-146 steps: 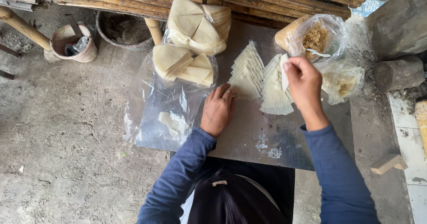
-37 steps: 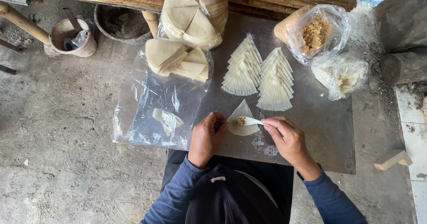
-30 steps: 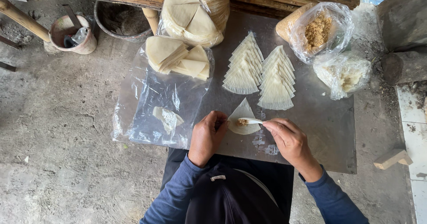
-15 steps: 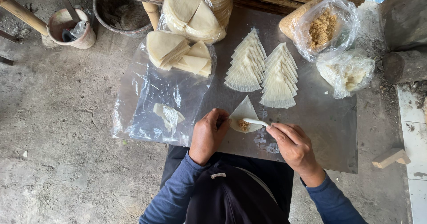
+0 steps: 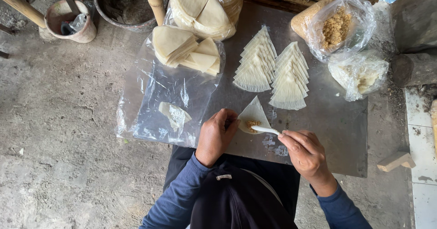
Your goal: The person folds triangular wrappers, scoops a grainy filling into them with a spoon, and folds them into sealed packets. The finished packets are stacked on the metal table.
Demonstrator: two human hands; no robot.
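Observation:
A pale wedge-shaped wrapper (image 5: 255,115) lies on the grey metal sheet (image 5: 332,133) with a small heap of brown filling (image 5: 251,125) at its near end. My left hand (image 5: 217,135) presses the wrapper's left edge. My right hand (image 5: 306,151) holds a white spoon (image 5: 266,129) whose tip rests at the filling. Two fanned rows of wedge wrappers (image 5: 273,70) lie farther back.
A clear bag of brown filling (image 5: 339,26) and another bag of pale pieces (image 5: 359,74) sit back right. Stacked wrappers (image 5: 184,49) rest on a plastic sheet (image 5: 159,97) at left, more in a bag (image 5: 205,6) behind. Pots (image 5: 73,17) and bamboo poles stand on the concrete floor.
Earlier my right hand was up at the filling bag and my left by the fanned wrappers. Both now sit at a single wrapper near me, with filling spooned onto it.

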